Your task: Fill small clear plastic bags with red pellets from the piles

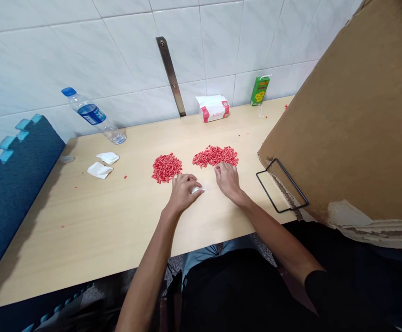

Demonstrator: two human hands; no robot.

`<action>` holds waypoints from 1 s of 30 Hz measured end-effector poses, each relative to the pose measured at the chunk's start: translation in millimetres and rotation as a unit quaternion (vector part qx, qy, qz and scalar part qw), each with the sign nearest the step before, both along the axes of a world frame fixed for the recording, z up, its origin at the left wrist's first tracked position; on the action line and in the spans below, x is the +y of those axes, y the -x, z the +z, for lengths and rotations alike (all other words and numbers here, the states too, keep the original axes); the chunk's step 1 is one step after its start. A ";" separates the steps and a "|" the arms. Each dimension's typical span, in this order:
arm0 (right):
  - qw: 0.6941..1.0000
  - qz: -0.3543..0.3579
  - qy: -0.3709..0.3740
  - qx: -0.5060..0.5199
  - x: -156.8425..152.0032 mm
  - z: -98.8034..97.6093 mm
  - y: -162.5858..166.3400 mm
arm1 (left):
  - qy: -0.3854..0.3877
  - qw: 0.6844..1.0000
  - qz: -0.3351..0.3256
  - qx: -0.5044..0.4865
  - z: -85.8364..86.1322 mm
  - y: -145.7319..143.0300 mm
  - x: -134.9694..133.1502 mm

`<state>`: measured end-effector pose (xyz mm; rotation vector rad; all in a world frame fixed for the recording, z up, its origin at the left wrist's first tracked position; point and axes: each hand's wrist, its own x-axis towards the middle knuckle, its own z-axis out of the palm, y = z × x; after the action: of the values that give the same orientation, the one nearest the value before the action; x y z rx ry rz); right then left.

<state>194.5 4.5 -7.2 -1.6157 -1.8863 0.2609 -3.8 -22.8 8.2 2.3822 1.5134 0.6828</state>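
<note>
Two heaps of small red pieces lie on the pale wooden table (pixel 93 221): a left heap (pixel 166 167) and a right heap (pixel 215 156). My left hand (pixel 183 190) rests just in front of the left heap, fingers curled on a small white object (pixel 198 189). My right hand (pixel 227 180) lies at the near edge of the right heap, its fingers bent down onto the red pieces; what they pinch, if anything, is hidden.
A large cardboard sheet (pixel 353 124) with a black wire handle (pixel 281 184) leans at the right. A tilted water bottle (pixel 93 115), two crumpled white tissues (pixel 103 165), a tissue pack (pixel 213 108), a green drink carton (pixel 260 90) and blue foam mats (pixel 14 180) surround the table.
</note>
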 end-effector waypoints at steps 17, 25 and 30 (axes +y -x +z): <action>0.839 0.118 0.152 0.509 0.8 -5.1 11.6 | 0.031 0.995 0.024 -0.088 1.2 -6.7 -1.3; 0.928 0.227 0.131 0.265 -12.4 5.1 7.2 | -0.022 0.984 0.026 -0.173 -2.6 -6.3 -0.8; 0.933 0.235 0.124 0.242 -16.8 11.2 8.4 | -0.044 0.983 0.032 -0.175 -1.9 -8.3 -1.2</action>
<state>186.0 -12.4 3.9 -1.0768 -1.8592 1.0376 4.5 -24.0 6.2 2.1347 1.4368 1.1355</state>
